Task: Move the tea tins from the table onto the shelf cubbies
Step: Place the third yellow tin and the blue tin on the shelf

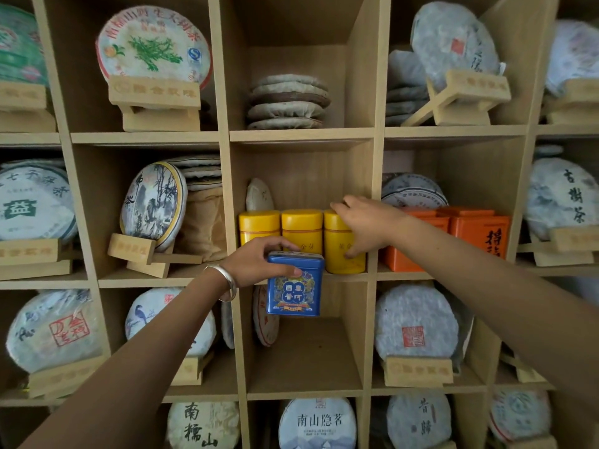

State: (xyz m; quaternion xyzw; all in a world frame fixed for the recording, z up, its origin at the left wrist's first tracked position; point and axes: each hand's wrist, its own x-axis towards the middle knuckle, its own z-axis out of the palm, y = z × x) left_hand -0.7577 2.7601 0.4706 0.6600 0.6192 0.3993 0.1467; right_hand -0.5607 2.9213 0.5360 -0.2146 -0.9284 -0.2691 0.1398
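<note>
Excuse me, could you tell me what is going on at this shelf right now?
A person is stocking tea tins into wooden shelf cubbies. The left hand grips a blue tin by its top, holding it in front of the middle cubby. The right hand grips the rightmost yellow tin, which stands in that cubby beside two other yellow tins. Orange tins sit in the next cubby to the right, and wrapped tea cakes fill the surrounding ones.
</note>
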